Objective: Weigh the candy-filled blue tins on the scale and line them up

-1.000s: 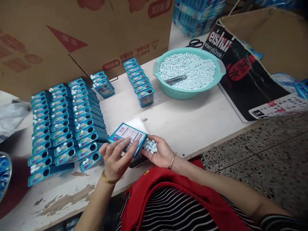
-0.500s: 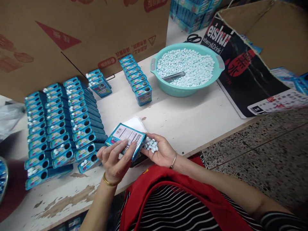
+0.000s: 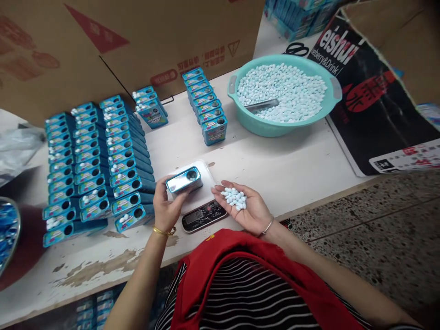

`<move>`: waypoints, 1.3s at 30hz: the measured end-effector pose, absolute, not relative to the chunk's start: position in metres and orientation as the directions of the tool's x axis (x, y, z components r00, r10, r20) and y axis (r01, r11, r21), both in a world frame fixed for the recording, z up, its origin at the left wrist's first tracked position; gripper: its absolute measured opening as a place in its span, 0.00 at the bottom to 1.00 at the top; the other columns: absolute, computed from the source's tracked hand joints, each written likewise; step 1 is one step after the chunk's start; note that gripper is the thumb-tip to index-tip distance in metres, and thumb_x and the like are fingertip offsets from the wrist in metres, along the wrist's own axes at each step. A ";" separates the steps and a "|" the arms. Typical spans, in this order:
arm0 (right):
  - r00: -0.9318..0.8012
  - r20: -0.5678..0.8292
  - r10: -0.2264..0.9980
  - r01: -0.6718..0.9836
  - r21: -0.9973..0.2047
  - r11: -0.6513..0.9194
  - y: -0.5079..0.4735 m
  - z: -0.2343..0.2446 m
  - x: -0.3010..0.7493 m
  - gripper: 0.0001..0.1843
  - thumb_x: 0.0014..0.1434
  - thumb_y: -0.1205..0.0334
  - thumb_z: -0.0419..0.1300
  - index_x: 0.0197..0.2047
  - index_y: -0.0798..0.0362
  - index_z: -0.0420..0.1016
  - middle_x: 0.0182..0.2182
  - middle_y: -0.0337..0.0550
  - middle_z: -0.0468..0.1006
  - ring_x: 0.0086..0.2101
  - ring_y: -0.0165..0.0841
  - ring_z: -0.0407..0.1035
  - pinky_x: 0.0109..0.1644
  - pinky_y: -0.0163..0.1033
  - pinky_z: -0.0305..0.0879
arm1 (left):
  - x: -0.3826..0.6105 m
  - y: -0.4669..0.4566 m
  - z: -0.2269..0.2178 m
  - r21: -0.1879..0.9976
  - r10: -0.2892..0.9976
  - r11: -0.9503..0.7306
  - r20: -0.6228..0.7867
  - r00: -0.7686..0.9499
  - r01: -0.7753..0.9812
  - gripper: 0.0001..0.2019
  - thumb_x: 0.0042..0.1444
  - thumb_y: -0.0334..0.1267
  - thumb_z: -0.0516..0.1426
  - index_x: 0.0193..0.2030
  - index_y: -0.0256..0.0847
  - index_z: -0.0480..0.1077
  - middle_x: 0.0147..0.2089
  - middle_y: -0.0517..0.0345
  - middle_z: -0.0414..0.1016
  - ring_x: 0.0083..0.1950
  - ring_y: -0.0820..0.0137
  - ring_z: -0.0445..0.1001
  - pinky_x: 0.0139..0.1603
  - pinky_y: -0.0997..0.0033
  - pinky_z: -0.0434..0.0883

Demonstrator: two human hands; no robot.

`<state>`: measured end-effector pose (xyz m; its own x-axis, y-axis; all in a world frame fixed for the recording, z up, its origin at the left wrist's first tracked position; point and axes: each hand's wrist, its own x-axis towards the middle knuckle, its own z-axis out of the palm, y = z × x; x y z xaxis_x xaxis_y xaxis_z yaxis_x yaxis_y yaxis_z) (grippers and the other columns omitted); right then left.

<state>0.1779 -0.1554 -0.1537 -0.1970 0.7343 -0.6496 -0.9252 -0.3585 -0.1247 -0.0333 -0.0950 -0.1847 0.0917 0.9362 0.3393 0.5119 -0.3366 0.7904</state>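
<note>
My left hand grips a blue candy box between thumb and fingers. The box stands upright over the white plate of a small kitchen scale, its round top hole facing up. Some candies show inside that hole. Whether the box rests its weight on the plate, I cannot tell. My right hand is cupped palm up beside the scale, holding a small heap of pale blue candies. The scale's black panel shows between my hands; its reading is too small to make out.
Rows of blue candy boxes stand at the left, several with candies on top. Another row stands mid-table before a big carton. A turquoise basin holds candies and a metal scoop. Scissors lie behind it.
The box has gone from tilted against my right palm to upright over the scale. My right hand has moved right, away from the box, with its candies. The scale's panel is now uncovered.
</note>
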 end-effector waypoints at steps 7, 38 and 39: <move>-0.149 -0.682 0.716 -0.930 -0.149 -0.336 -0.166 -0.158 0.190 0.11 0.57 0.69 0.53 0.41 0.61 0.74 0.38 0.53 0.80 0.44 0.37 0.75 0.50 0.39 0.73 | -0.035 -0.099 -0.168 0.778 0.910 -0.410 0.386 0.153 0.476 0.29 0.49 0.43 0.64 0.57 0.43 0.60 0.53 0.50 0.69 0.54 0.62 0.69 0.54 0.58 0.67; -0.216 -0.700 0.681 -0.923 -0.082 -0.377 -0.174 -0.158 0.190 0.15 0.58 0.69 0.52 0.46 0.64 0.72 0.40 0.57 0.80 0.45 0.41 0.75 0.46 0.40 0.75 | -0.049 -0.088 -0.118 0.428 0.850 -0.527 0.271 0.452 0.734 0.28 0.52 0.50 0.61 0.57 0.43 0.62 0.50 0.51 0.70 0.49 0.61 0.68 0.48 0.60 0.65; -0.217 -0.704 0.676 -0.924 -0.075 -0.375 -0.173 -0.157 0.188 0.14 0.58 0.69 0.52 0.46 0.64 0.72 0.39 0.57 0.80 0.44 0.41 0.76 0.46 0.40 0.75 | -0.046 -0.086 -0.118 0.376 0.826 -0.562 0.223 0.517 0.736 0.27 0.53 0.50 0.60 0.57 0.42 0.62 0.49 0.50 0.70 0.49 0.61 0.68 0.48 0.59 0.65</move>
<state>0.1884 -0.1730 -0.1573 -0.2171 0.6762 -0.7040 -0.9240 -0.3749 -0.0751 -0.0455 -0.0862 -0.1180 0.5171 0.8264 0.2230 0.7365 -0.5623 0.3760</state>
